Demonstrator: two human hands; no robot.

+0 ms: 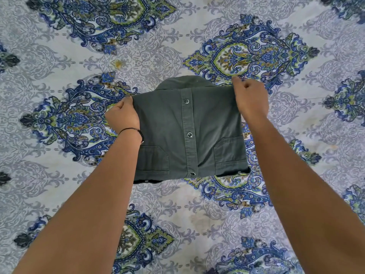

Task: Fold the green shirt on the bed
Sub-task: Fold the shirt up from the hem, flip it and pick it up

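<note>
The dark green shirt (pixel 187 131) lies on the bed as a compact folded rectangle, its snap-button placket running down the middle and a pocket at each lower corner. The collar bulges out past the far edge. My left hand (pixel 123 114) grips the far left corner of the top layer, fingers closed on the cloth. At the far right corner, my right hand (pixel 249 97) pinches the fabric. Both forearms reach in from the near edge, and a dark bracelet circles my left wrist.
The bed sheet (pixel 177 210) is pale with blue and green paisley medallions and spreads flat on all sides of the shirt. A small yellowish stain (pixel 118 63) marks the sheet beyond the shirt.
</note>
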